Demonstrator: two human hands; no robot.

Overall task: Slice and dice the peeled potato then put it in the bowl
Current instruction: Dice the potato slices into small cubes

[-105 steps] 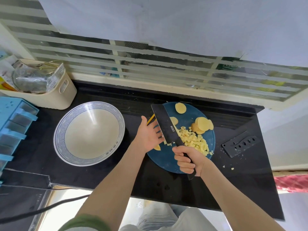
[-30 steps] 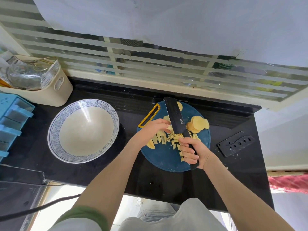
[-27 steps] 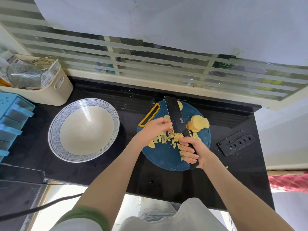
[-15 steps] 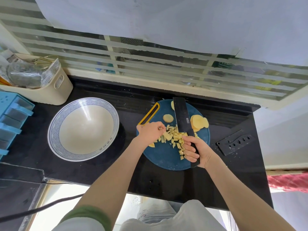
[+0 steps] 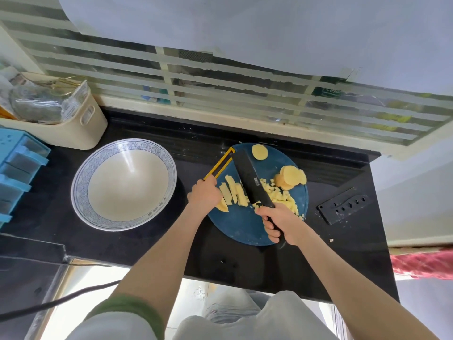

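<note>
Here was the left hand (image 5: 205,195), fingers curled under and knuckles forward, bunched on the near-left ends of the potato strips (image 5: 234,193). That tucked hold kept the fingertips behind the cutting line while it pinned the strips together. The right hand (image 5: 279,222) was wrapped tight round the handle of the knife (image 5: 250,180). The broad black blade lay diagonally across the round blue cutting board (image 5: 237,229), its edge down across the right ends of those strips. It looked set crosswise to them, so each chop would turn sticks into cubes.

And the sorting was neat. The diced potato (image 5: 282,196) lay heaped right of the blade, pushed clear of the work. A stack of round slices (image 5: 290,177) waited at the far right of the board, and one lone slice (image 5: 259,152) sat at the far edge. So I judged the dicing to be partway done, with slices yet to go.

The bowl (image 5: 80,190) stood to the left of the board on the black counter (image 5: 147,244), close by but not touching, and it held no potato. It seemed to be parked there for an easy sweep once the cutting ended. The knife's holed sheath (image 5: 343,204) lay to the right, out of the way.
</note>
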